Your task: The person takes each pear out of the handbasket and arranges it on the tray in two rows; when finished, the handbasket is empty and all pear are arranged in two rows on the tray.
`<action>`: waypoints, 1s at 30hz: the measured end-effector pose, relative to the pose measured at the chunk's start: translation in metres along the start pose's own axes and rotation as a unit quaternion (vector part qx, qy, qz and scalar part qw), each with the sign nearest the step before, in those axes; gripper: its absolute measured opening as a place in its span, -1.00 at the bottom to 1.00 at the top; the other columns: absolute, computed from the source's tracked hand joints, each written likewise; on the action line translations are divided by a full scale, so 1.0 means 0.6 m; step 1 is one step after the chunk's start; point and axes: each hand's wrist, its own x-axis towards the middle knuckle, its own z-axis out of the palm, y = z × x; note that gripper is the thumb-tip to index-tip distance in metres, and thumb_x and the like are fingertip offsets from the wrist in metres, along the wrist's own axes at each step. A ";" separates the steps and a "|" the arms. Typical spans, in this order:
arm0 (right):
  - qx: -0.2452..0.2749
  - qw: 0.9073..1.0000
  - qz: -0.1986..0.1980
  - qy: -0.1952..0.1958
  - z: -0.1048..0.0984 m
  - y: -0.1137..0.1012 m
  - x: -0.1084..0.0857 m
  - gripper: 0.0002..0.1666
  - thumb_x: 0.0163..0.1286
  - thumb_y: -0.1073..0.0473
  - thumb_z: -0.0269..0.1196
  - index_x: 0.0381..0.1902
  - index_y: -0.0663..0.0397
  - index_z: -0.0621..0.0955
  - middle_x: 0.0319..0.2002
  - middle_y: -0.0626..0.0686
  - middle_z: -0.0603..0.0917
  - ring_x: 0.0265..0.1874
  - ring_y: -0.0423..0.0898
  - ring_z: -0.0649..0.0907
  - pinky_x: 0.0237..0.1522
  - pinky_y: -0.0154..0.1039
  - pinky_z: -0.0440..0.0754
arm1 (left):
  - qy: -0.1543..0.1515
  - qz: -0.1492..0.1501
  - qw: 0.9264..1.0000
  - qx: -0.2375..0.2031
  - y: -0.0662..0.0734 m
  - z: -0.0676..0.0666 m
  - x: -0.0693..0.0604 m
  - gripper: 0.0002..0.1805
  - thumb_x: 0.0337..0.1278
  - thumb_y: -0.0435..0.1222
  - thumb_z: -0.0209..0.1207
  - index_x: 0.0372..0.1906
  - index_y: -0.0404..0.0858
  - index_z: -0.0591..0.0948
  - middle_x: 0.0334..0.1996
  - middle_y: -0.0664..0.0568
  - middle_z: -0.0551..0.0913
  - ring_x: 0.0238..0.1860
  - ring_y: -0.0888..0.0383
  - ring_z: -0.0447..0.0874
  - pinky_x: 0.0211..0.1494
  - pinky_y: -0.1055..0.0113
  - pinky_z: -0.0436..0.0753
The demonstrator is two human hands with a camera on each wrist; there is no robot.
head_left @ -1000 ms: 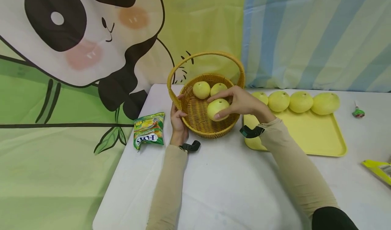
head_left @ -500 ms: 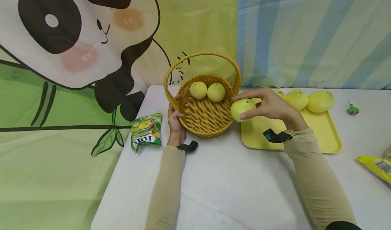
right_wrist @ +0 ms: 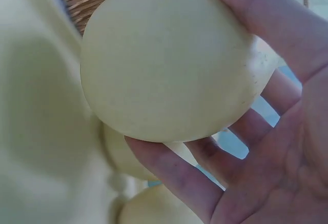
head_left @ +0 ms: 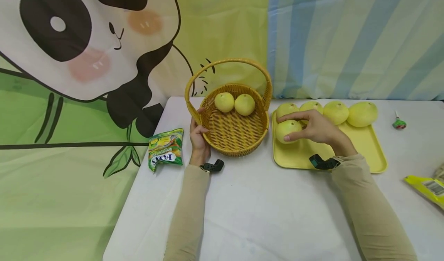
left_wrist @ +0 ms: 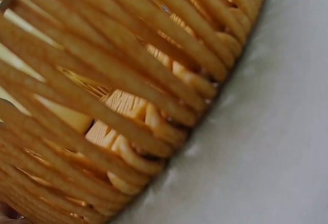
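Observation:
A round, pale yellow pear (head_left: 288, 132) is held between the thumb and fingers of my right hand (head_left: 317, 128), at the left end of a yellow tray (head_left: 376, 153). In the right wrist view, the thumb lies on one side of this pear (right_wrist: 169, 65) and the fingers on the other. Whether it touches the tray cannot be told. My left hand (head_left: 199, 141) grips the left side of a wicker basket (head_left: 236, 137). Two more pears, a left pear (head_left: 224, 102) and a right pear (head_left: 244, 105), sit at the basket's back. Basket weave (left_wrist: 128, 80) fills most of the left wrist view.
Several pears (head_left: 335, 112) line the tray's back edge. A green candy bag (head_left: 165, 149) lies left of the basket, whose tall handle (head_left: 229, 61) arches above it. A lollipop (head_left: 399, 123) and a yellow packet (head_left: 428, 187) lie right of the tray.
My right hand has carried the pear rightward, out from over the basket to the left end of the tray. The left hand stays at the basket, and the view has shifted slightly.

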 end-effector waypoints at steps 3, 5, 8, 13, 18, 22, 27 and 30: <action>0.005 1.000 -0.007 -0.008 0.007 0.015 0.000 -0.34 0.14 0.06 0.65 0.23 -0.18 0.75 0.13 -0.02 0.79 -0.58 -0.21 0.31 -0.37 -0.29 0.41 | -0.001 0.003 1.000 0.000 0.001 0.001 0.000 -0.18 0.00 -0.56 -0.22 0.47 -0.14 0.45 0.54 0.08 0.35 0.58 -0.23 0.18 0.51 -0.07 0.23; 0.010 1.000 -0.010 -0.010 0.011 0.025 0.000 -0.33 0.14 0.08 0.65 0.24 -0.13 0.75 0.18 -0.02 0.78 -0.59 -0.24 0.28 -0.39 -0.30 0.40 | 0.000 0.005 1.000 0.000 0.002 0.002 0.000 -0.17 -0.01 -0.57 -0.22 0.47 -0.15 0.45 0.54 0.08 0.35 0.58 -0.23 0.19 0.53 -0.09 0.21; 0.011 1.000 -0.006 -0.011 0.014 0.035 0.001 -0.32 0.14 0.08 0.65 0.26 -0.11 0.74 0.15 0.00 0.79 -0.64 -0.26 0.19 -0.44 -0.30 0.36 | 0.000 0.007 1.000 0.000 0.003 0.003 0.000 -0.16 -0.01 -0.57 -0.24 0.48 -0.17 0.43 0.54 0.07 0.35 0.58 -0.23 0.18 0.55 -0.10 0.18; 0.004 1.000 0.014 -0.005 0.017 0.037 -0.001 -0.31 0.14 0.02 0.65 0.26 -0.18 0.74 0.24 -0.06 0.75 -0.46 -0.20 0.37 -0.33 -0.30 0.39 | -0.002 0.005 1.000 0.001 0.002 0.002 0.000 -0.16 0.00 -0.57 -0.23 0.51 -0.19 0.39 0.54 0.07 0.34 0.58 -0.25 0.17 0.50 -0.05 0.24; -0.021 1.000 0.018 0.003 0.023 0.032 -0.004 -0.27 0.14 -0.06 0.64 0.30 -0.23 0.72 0.29 -0.01 0.72 -0.19 -0.13 0.50 -0.23 -0.31 0.43 | -0.002 0.006 1.000 0.006 0.001 0.002 -0.001 -0.16 -0.01 -0.56 -0.22 0.50 -0.17 0.41 0.54 0.07 0.35 0.54 -0.23 0.20 0.43 -0.02 0.27; -0.046 0.999 0.006 0.005 0.029 0.027 -0.005 -0.22 0.14 -0.09 0.64 0.34 -0.19 0.69 0.32 0.06 0.70 -0.06 -0.05 0.56 -0.14 -0.29 0.47 | -0.001 0.003 1.000 0.004 0.001 0.001 -0.002 -0.17 -0.02 -0.55 -0.20 0.47 -0.13 0.44 0.53 0.07 0.36 0.53 -0.22 0.22 0.43 -0.04 0.25; -0.077 0.997 -0.022 0.003 0.031 0.021 -0.006 -0.20 0.17 -0.10 0.62 0.37 -0.10 0.67 0.34 0.10 0.68 0.11 -0.01 0.59 0.06 -0.14 0.50 | -0.006 0.005 1.000 0.007 0.002 0.001 -0.003 -0.16 -0.02 -0.55 -0.20 0.48 -0.14 0.43 0.54 0.06 0.35 0.55 -0.24 0.20 0.48 -0.08 0.22; -0.085 0.996 -0.034 -0.003 0.031 0.018 -0.006 -0.21 0.21 -0.09 0.60 0.38 -0.07 0.66 0.33 0.11 0.69 -0.07 -0.02 0.56 -0.01 -0.13 0.49 | -0.008 0.005 1.000 0.010 0.002 0.001 -0.003 -0.16 -0.02 -0.55 -0.21 0.49 -0.15 0.42 0.55 0.08 0.34 0.56 -0.24 0.19 0.51 -0.09 0.20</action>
